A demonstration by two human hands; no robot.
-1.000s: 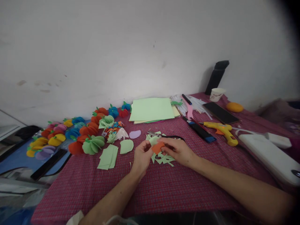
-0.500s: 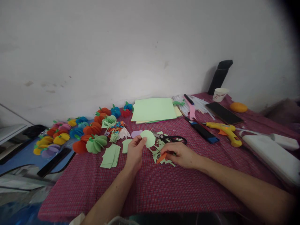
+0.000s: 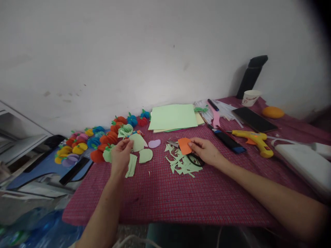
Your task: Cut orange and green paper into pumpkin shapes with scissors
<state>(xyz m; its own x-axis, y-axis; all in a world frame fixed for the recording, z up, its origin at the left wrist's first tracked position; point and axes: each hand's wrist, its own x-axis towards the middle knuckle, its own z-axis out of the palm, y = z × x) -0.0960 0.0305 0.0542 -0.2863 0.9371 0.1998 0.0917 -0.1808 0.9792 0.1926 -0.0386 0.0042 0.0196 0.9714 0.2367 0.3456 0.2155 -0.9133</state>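
Note:
My left hand (image 3: 120,155) pinches a pale green paper cutout (image 3: 137,142) and holds it above a small stack of green paper pieces (image 3: 132,165), near another green cutout (image 3: 145,155) lying on the red checked cloth (image 3: 165,199). My right hand (image 3: 205,151) pinches an orange paper piece (image 3: 184,146) over a heap of green paper scraps (image 3: 182,163). Black-handled scissors (image 3: 192,159) lie partly under that hand.
Coloured paper pumpkins (image 3: 99,140) line the back left. Green paper sheets (image 3: 173,117) lie at the back centre. A yellow glue gun (image 3: 254,139), a black phone (image 3: 254,119), a paper cup (image 3: 250,97), an orange fruit (image 3: 272,112) and a white pad (image 3: 302,165) sit to the right.
My hands have separated. The left hand carried the green cutout leftward toward the green stack; the right hand lifted the orange piece up and back. The view shifted left.

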